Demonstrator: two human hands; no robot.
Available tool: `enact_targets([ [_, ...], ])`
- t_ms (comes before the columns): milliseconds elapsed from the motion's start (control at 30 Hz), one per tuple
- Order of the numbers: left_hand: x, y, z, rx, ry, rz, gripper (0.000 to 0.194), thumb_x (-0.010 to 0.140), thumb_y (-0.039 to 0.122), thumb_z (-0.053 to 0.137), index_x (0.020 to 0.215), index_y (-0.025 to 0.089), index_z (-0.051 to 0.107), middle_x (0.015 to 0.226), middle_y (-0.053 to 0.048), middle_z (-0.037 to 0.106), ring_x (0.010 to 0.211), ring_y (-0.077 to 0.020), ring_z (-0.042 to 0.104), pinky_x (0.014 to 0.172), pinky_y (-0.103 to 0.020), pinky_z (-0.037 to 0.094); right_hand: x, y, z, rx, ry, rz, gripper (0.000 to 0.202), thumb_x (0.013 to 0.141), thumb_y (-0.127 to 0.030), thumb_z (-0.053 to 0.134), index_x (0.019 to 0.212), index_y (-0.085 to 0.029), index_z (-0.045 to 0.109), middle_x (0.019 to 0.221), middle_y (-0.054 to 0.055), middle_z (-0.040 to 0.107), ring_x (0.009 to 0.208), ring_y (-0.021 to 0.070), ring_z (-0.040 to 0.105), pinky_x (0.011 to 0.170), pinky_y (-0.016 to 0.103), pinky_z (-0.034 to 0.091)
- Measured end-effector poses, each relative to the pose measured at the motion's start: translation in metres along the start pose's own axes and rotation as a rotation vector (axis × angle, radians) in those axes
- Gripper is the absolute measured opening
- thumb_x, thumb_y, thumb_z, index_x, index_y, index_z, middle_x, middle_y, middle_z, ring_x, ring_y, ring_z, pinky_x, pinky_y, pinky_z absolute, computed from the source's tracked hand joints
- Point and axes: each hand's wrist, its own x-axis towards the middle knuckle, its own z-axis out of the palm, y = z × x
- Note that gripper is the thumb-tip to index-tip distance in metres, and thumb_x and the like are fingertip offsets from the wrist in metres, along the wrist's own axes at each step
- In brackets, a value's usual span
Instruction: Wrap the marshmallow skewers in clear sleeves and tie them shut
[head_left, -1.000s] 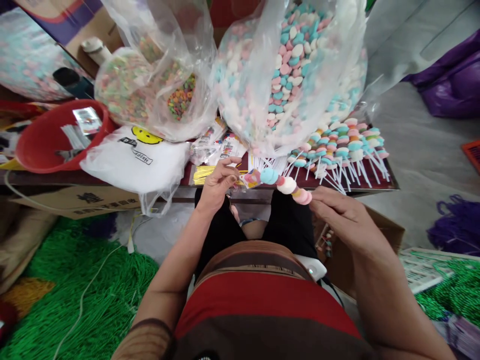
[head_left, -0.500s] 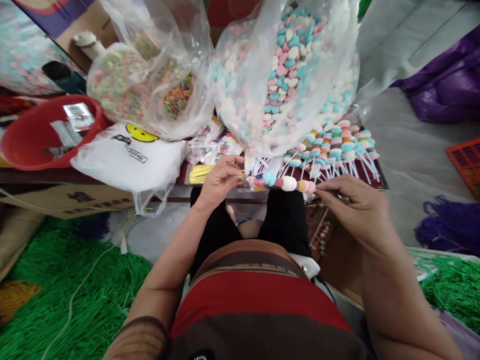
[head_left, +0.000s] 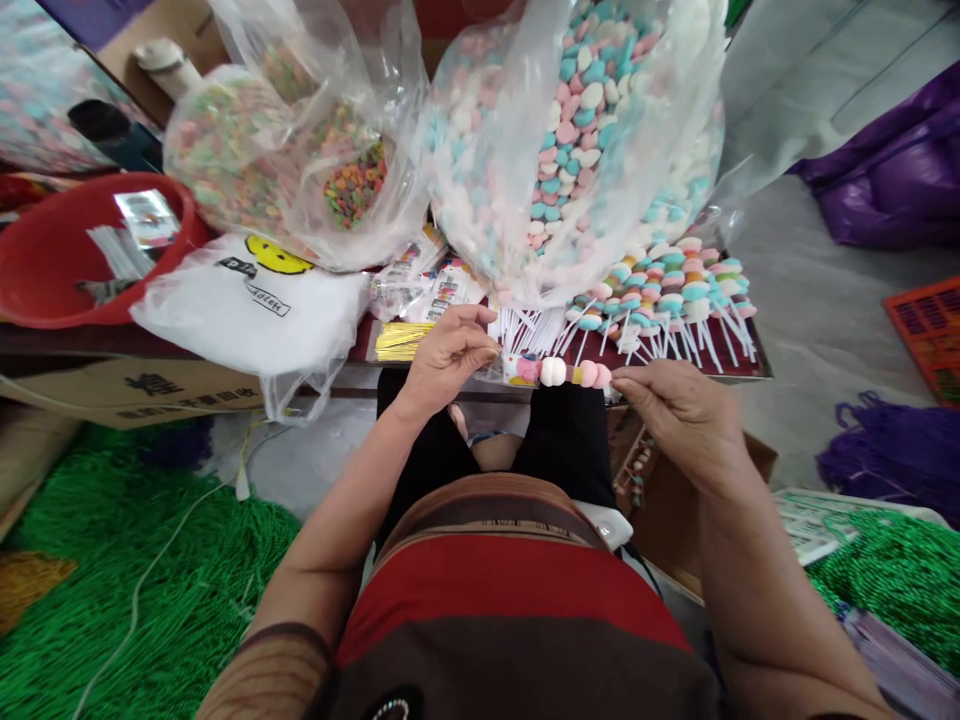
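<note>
My left hand [head_left: 454, 355] pinches the mouth of a small printed clear bag [head_left: 516, 369] between thumb and fingertips. A skewer of pink and white marshmallows [head_left: 555, 372] lies level between my hands, its left part inside the bag and its right part outside. My right hand [head_left: 679, 410] is closed on the skewer's right end, close to the pink marshmallows; the stick itself is mostly hidden by my fingers. Just beyond, on the table, lie loose white sticks [head_left: 529, 330] and a pile of finished marshmallow skewers [head_left: 667, 290].
Big clear bags of marshmallows [head_left: 577, 130] and ring-shaped candies [head_left: 356, 185] stand at the back. On the left are a red basin [head_left: 45, 250], a white smiley bag [head_left: 255, 310] and yellow ties [head_left: 401, 342]. Green strands [head_left: 172, 580] cover the floor; an open carton [head_left: 675, 530] sits by my right leg.
My right hand has moved left with the skewer, bringing it farther into the bag; the blue marshmallow no longer shows clearly. My left hand keeps its pinch on the bag.
</note>
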Motion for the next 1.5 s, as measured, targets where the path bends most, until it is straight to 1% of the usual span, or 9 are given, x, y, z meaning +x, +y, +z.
enact_targets([
  [267,0.013,0.011,-0.001,0.277,-0.027,0.118,0.028,0.096,0.046,0.059,0.090,0.023,0.074,0.114,-0.008,0.068,0.100,-0.0175,0.063,0.091,-0.037,0.050,-0.008,-0.004,0.031,0.267,0.079,0.342,0.018,0.085,-0.038,0.071,0.081,-0.021,0.073,0.072,0.000,0.070,0.064,0.0143,0.060,0.062,0.028,0.048],
  [433,0.044,0.050,-0.010,0.531,0.061,0.181,0.035,0.098,0.051,0.052,0.090,0.023,0.072,0.115,-0.010,0.071,0.110,-0.0217,0.062,0.100,-0.041,0.043,-0.008,-0.008,0.058,0.565,0.172,0.500,0.026,0.081,-0.046,0.076,0.079,-0.020,0.074,0.065,-0.003,0.063,0.059,0.0111,0.050,0.060,0.026,0.042],
  [700,0.076,0.077,-0.010,0.582,0.070,0.369,0.044,0.092,0.060,0.059,0.071,0.022,0.063,0.070,-0.001,0.066,0.079,-0.0169,0.064,0.095,-0.041,0.045,0.011,-0.035,0.084,1.117,0.030,0.545,0.035,0.076,-0.054,0.081,0.077,-0.020,0.071,0.052,-0.007,0.046,0.051,0.0086,0.032,0.058,0.028,0.036],
  [833,0.090,0.086,-0.011,0.493,0.202,0.262,0.045,0.077,0.071,0.071,0.092,0.029,0.070,0.110,-0.006,0.074,0.125,-0.0299,0.061,0.117,-0.056,0.033,0.023,-0.055,0.101,1.396,0.011,0.544,0.042,0.076,-0.056,0.081,0.066,-0.022,0.060,0.049,-0.010,0.032,0.051,0.0094,0.029,0.066,0.030,0.042],
  [1000,0.097,0.100,0.002,0.306,0.576,0.151,0.100,0.053,0.071,0.087,0.138,0.032,0.052,0.163,-0.010,0.037,0.162,-0.0342,0.004,0.130,-0.054,0.011,0.042,-0.074,0.116,1.564,-0.013,0.485,0.042,0.075,-0.058,0.082,0.068,-0.022,0.061,0.050,-0.010,0.034,0.052,0.0103,0.029,0.068,0.030,0.043],
  [1067,0.097,0.098,0.008,0.068,0.640,0.050,0.108,0.056,0.069,0.087,0.147,0.032,0.042,0.165,-0.009,0.035,0.162,-0.0321,0.005,0.130,-0.053,0.017,0.046,-0.073,0.118,1.543,0.003,0.481,0.040,0.075,-0.058,0.082,0.072,-0.022,0.065,0.050,-0.009,0.035,0.052,0.0101,0.030,0.068,0.030,0.043],
  [1233,0.087,0.089,0.020,-0.714,0.264,-0.399,0.064,0.073,0.068,0.076,0.118,0.024,0.064,0.119,-0.009,0.073,0.110,-0.0248,0.070,0.084,-0.034,0.058,0.047,-0.065,0.115,1.403,0.078,0.493,0.038,0.076,-0.056,0.082,0.075,-0.021,0.068,0.050,-0.009,0.038,0.052,0.0093,0.032,0.063,0.028,0.039],
  [1367,0.065,0.080,0.031,-0.666,0.189,-0.477,0.041,0.077,0.053,0.080,0.099,0.021,0.068,0.091,-0.003,0.076,0.067,-0.0098,0.062,0.059,-0.021,0.048,0.046,-0.065,0.114,1.376,0.095,0.489,0.036,0.083,-0.055,0.075,0.075,-0.021,0.066,0.049,-0.010,0.032,0.051,0.0100,0.028,0.059,0.028,0.035],
  [1500,0.050,0.068,0.029,-0.700,0.140,-0.433,0.059,0.069,0.055,0.086,0.116,0.024,0.067,0.112,-0.007,0.076,0.098,-0.0179,0.069,0.083,-0.027,0.054,0.043,-0.065,0.112,1.336,0.086,0.461,0.036,0.087,-0.056,0.071,0.077,-0.022,0.064,0.049,-0.009,0.034,0.052,0.0107,0.031,0.059,0.028,0.035],
])
